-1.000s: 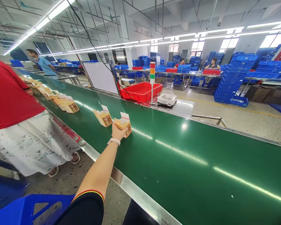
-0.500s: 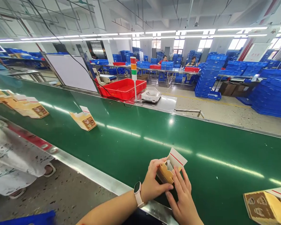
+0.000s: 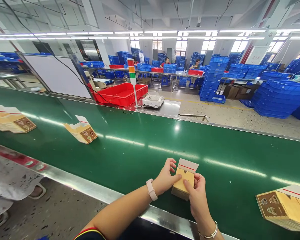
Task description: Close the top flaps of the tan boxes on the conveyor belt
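Note:
A small yellow-brown cardboard box stands between my hands over the green belt, its two inner flaps folded down. At its far edge a white lid flap with a red strip stands up. My left hand, with a pale watch band on its wrist, has its thumb pressed on the left flap and its fingers curled beside the box's left edge. My right hand is closed round the right side, thumb on the right flap and fingers behind. The box's contents are hidden under the flaps.
Another cardboard box sits on the green conveyor belt to the right. One open box and a group of boxes lie leftward. Beyond the belt stand a red bin, a signal light and a scale.
The box's inner flaps, raised before with a pale thing showing inside, now lie folded flat under my thumbs. My right hand has moved to the box's right side. The view has shifted slightly.

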A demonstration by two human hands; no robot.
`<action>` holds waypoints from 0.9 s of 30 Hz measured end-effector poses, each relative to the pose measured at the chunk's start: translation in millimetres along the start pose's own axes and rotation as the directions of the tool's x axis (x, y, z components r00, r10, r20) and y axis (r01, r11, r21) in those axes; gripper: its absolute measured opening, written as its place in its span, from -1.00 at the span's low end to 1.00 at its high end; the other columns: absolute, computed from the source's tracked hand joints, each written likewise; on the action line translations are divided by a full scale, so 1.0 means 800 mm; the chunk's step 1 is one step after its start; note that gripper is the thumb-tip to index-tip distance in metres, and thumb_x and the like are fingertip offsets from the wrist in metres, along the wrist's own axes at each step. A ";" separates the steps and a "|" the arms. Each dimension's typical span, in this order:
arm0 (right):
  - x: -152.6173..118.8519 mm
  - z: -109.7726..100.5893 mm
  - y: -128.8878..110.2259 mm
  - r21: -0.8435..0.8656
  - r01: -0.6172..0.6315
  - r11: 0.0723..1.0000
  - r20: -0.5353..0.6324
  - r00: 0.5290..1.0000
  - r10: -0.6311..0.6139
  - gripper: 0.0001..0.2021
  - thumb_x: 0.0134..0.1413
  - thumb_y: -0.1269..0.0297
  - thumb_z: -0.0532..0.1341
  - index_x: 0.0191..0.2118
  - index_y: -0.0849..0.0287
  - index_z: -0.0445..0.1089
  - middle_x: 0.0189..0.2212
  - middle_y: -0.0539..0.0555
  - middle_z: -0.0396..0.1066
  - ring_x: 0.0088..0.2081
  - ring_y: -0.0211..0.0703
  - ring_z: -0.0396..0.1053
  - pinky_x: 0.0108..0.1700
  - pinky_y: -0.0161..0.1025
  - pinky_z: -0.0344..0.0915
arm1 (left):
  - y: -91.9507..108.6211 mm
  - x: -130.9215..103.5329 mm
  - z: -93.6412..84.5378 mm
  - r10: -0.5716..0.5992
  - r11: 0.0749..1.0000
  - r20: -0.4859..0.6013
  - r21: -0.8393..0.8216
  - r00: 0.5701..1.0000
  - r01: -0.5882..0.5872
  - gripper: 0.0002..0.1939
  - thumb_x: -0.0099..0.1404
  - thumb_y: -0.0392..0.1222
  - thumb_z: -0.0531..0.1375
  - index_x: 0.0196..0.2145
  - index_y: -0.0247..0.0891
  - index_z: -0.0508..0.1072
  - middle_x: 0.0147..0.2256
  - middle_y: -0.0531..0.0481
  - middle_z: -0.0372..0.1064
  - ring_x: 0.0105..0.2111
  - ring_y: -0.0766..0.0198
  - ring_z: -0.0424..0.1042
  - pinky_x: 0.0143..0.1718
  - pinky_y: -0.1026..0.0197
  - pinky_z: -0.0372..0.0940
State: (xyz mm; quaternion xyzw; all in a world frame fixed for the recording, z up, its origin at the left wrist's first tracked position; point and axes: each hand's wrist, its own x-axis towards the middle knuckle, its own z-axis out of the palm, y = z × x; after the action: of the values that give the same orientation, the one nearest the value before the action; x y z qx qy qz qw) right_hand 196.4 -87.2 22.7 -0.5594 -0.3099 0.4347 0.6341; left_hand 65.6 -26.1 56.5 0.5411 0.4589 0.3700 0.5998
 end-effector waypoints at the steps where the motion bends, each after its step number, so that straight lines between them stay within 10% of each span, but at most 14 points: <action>1: 0.002 -0.003 -0.003 0.045 -0.078 0.996 0.027 0.997 0.077 -0.48 -0.19 0.14 0.43 -0.14 0.08 0.19 -0.24 0.04 0.45 -0.19 -0.02 0.46 -0.19 -0.11 0.44 | 0.002 0.003 0.003 -0.080 0.996 0.058 -0.045 0.995 0.083 -0.52 -0.04 -0.39 0.25 -0.16 -0.20 0.19 -0.19 0.00 0.21 -0.23 0.27 0.24 -0.15 0.18 0.20; 7: 0.005 -0.019 -0.018 0.126 -0.160 0.979 -0.032 0.986 0.165 -0.48 -0.36 0.31 0.40 -0.19 0.07 0.20 -0.31 -0.06 0.45 -0.23 -0.05 0.47 -0.24 -0.19 0.43 | 0.008 0.017 0.025 -0.201 0.965 0.256 -0.116 0.946 0.236 -0.56 -0.08 -0.43 0.23 -0.21 -0.23 0.22 -0.27 0.01 0.26 -0.28 0.24 0.31 -0.19 0.14 0.24; 14: 0.013 -0.050 -0.027 0.062 -0.199 0.978 0.004 0.980 0.199 -0.43 -0.35 0.24 0.42 -0.13 0.08 0.21 -0.25 0.01 0.45 -0.22 -0.01 0.47 -0.23 -0.13 0.42 | 0.006 -0.004 0.015 -0.087 0.986 0.166 -0.127 0.982 0.109 -0.63 -0.02 -0.31 0.32 -0.24 -0.24 0.32 -0.16 -0.08 0.32 -0.08 0.16 0.29 0.06 0.08 0.16; 17: -0.001 -0.054 -0.022 -0.110 -0.006 0.994 -0.155 0.988 -0.011 -0.42 -0.26 0.04 0.41 -0.10 0.09 0.20 -0.10 0.13 0.39 -0.03 0.12 0.39 -0.06 0.01 0.37 | 0.002 -0.015 -0.020 0.056 0.987 0.043 -0.154 0.998 -0.049 -0.67 0.05 -0.19 0.31 -0.22 -0.22 0.36 -0.13 -0.11 0.35 -0.05 0.13 0.32 0.05 0.07 0.19; 19: -0.017 -0.045 -0.017 -0.392 0.244 0.887 -0.259 0.896 -0.361 -0.41 -0.18 -0.08 0.36 -0.08 0.10 0.20 0.04 0.24 0.27 0.11 0.21 0.25 0.07 0.14 0.25 | -0.004 -0.016 -0.051 0.152 0.977 -0.167 -0.125 0.974 -0.174 -0.68 0.07 -0.13 0.29 -0.20 -0.20 0.36 -0.12 -0.11 0.36 -0.04 0.11 0.33 0.00 0.07 0.23; 21: -0.030 -0.032 -0.013 -0.709 0.413 0.571 -0.150 0.703 -0.695 -0.49 -0.06 -0.07 0.33 -0.09 0.13 0.24 0.12 0.32 0.17 0.15 0.31 0.16 0.10 0.25 0.14 | -0.012 -0.011 -0.084 0.244 0.959 -0.433 -0.028 0.868 -0.283 -0.67 0.08 -0.10 0.27 -0.18 -0.18 0.35 -0.11 -0.10 0.36 -0.05 0.11 0.34 -0.01 0.06 0.23; 24: -0.031 -0.029 -0.012 -0.890 0.447 0.092 0.146 0.470 -0.870 -0.77 0.11 0.14 0.28 -0.22 0.15 0.31 0.05 0.35 0.22 0.05 0.33 0.25 -0.01 0.23 0.19 | -0.020 0.003 -0.140 0.334 0.934 -0.718 0.165 0.611 -0.316 -0.64 0.10 -0.10 0.25 -0.15 -0.17 0.30 -0.08 -0.09 0.31 -0.03 0.12 0.33 0.00 0.05 0.24; 27: -0.005 -0.070 -0.012 -0.891 0.454 0.025 0.181 0.404 -0.896 -0.86 0.08 0.27 0.28 -0.32 0.14 0.30 -0.04 0.31 0.29 -0.02 0.32 0.31 -0.04 0.20 0.21 | -0.017 0.016 -0.204 0.332 0.941 -0.866 0.279 0.374 -0.190 -0.52 0.10 -0.14 0.25 -0.05 -0.19 0.21 0.02 -0.15 0.21 0.06 0.08 0.27 0.06 -0.02 0.22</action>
State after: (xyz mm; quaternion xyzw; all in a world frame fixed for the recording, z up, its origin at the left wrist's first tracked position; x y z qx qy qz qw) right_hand 245.8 -115.1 22.7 -0.6351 -0.5588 -0.2980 0.4422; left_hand -86.3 34.7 41.9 0.3607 0.6400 0.6605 0.1549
